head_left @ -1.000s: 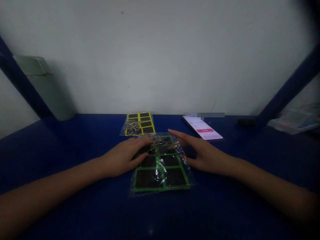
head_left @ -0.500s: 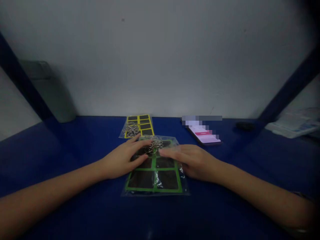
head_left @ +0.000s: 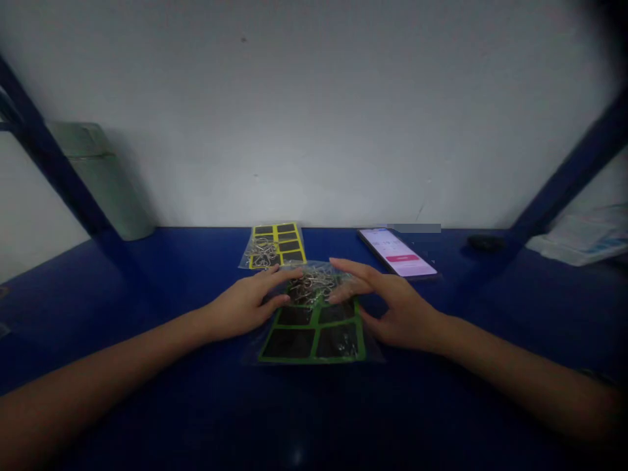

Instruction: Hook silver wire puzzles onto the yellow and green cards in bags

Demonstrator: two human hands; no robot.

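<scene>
**Working spread-fingered, nothing clamped**

Blue surface (head_left: 122,307) against a white wall (head_left: 314,118), with a blue frame upright (head_left: 53,163) at each side. Far left, a pale green flask (head_left: 103,183); far right, loose papers (head_left: 583,239). Green-framed packet (head_left: 314,337), clear plastic over black panels, lies centred between left hand (head_left: 243,304) and right hand (head_left: 397,311). Yellow-framed packet (head_left: 275,245) lies just behind it. Smartphone (head_left: 397,253) sits just beyond the right hand, the nearest thing in the way. Fingers (head_left: 277,278) of both hands curve apart, unclamped, flanking a tangle of wire hooks (head_left: 311,286); whether the hooks lie inside the plastic, cannot tell.
</scene>
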